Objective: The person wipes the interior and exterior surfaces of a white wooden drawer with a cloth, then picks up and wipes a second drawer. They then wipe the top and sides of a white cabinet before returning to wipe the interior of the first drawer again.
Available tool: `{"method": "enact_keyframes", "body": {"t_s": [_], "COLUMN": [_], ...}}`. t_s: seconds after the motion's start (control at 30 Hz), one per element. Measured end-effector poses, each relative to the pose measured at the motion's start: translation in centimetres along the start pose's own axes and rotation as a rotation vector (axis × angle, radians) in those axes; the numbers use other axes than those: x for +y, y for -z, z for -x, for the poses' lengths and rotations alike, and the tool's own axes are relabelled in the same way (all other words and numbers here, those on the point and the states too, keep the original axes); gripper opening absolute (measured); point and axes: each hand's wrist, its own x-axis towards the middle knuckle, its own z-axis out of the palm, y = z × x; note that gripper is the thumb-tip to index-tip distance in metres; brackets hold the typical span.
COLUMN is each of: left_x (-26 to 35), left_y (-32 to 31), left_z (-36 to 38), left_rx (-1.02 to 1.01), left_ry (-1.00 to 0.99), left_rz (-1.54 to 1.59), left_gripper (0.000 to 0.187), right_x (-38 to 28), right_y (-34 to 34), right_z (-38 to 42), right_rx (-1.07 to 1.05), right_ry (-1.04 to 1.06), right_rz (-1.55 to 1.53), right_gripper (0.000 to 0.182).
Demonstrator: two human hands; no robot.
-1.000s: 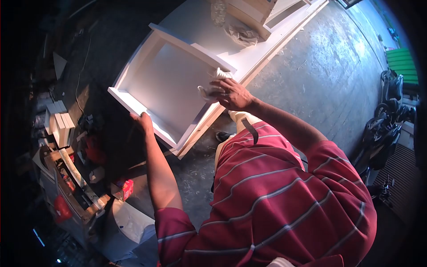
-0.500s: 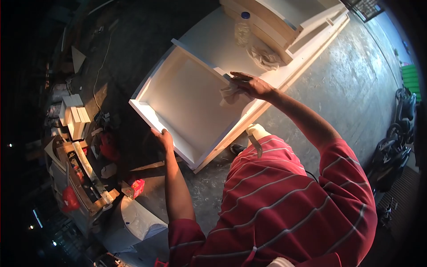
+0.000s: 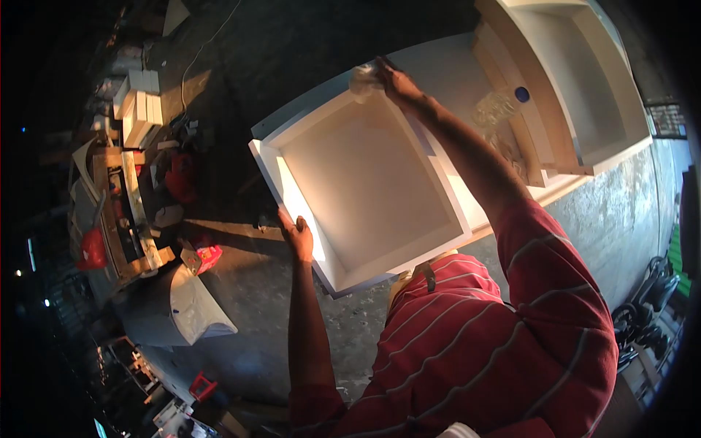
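The white drawer (image 3: 365, 186) lies open side up on the white board (image 3: 445, 73), now seen more squarely than a second ago. The right hand (image 3: 394, 84) has travelled from the drawer's near right wall to its far corner, pressing a crumpled cloth (image 3: 364, 79) there, fingers closed over it, so wiping has reached that corner. The left hand (image 3: 298, 235) still clamps the near left wall. A plastic bottle (image 3: 500, 106) lies beyond. The cluttered bench (image 3: 124, 212) at left is too dark to read.

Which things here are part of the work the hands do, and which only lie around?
In use:
white drawer box
cloth under right hand
left hand gripping the box's wall

Lying about:
plastic bottle
second white box
red carton
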Motion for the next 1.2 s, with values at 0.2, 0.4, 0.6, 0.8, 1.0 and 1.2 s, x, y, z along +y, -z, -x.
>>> {"method": "enact_keyframes", "body": {"t_s": [0.2, 0.4, 0.6, 0.8, 1.0, 1.2], "left_x": [0.2, 0.5, 1.2, 2.3, 2.5, 3.2], "left_y": [0.0, -0.1, 0.4, 0.6, 0.0, -0.1], "left_z": [0.3, 0.4, 0.8, 0.8, 0.5, 0.3], "left_rx": [-0.007, 0.004, -0.039, -0.028, 0.024, 0.045], "left_ry": [0.025, 0.038, 0.113, 0.132, 0.053, 0.042], "left_rz": [-0.023, -0.025, 0.004, 0.011, 0.003, 0.076], "left_gripper": [0.062, 0.059, 0.059, 0.058, 0.054, 0.057], "right_x": [-3.0, -4.9, -13.0, -8.0, -1.4, -14.8], "right_y": [-3.1, -12.0, -19.3, -16.3, -8.5, -15.9], "right_z": [-4.1, -0.9, 0.8, -0.9, -1.7, -2.4], "right_rx": [-0.018, 0.236, -0.177, -0.24, 0.076, 0.004], "right_ry": [0.178, 0.375, 0.425, 0.355, 0.382, 0.267], "right_rz": [0.398, 0.48, 0.456, 0.313, 0.254, -0.187], "right_gripper": [0.033, 0.027, 0.028, 0.034, 0.026, 0.019]}}
